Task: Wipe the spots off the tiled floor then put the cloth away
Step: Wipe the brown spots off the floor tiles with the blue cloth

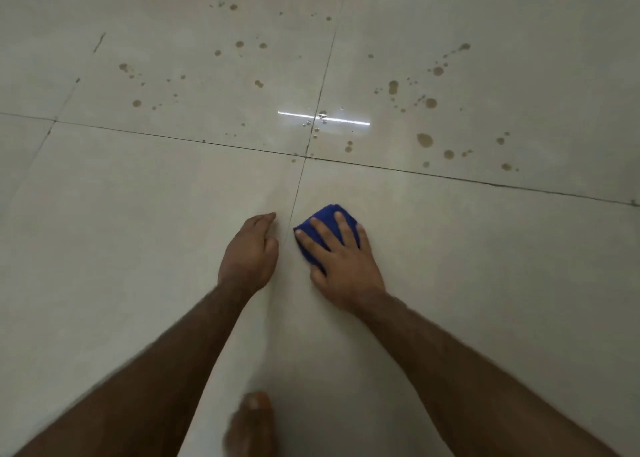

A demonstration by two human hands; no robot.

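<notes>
Under the right hand [341, 254] a folded blue cloth [323, 223] lies flat on the tiled floor [485, 283], just beside the grout line [294, 200] that runs between the two hands. That hand is spread wide, fingers splayed across the top of the cloth and palm pressing it down rather than gripping it; part of the cloth shows beyond the fingertips. Across the grout line, the left hand [251, 249] rests on bare tile with fingers loosely curled, holding nothing, apparently as a brace. Well ahead of both hands, past the next tile joint, brown spots [425, 140] are scattered over the two farther tiles, some large, many tiny, around a bright light reflection [323, 117]. The tiles immediately around the hands look clean. Wiping appears barely begun or only at the near edge: the next move calls for sliding the cloth forward under steady pressure into the spotted area, probably shifting body weight ahead to reach it. A bare foot [252, 422] shows blurred behind the hands.
</notes>
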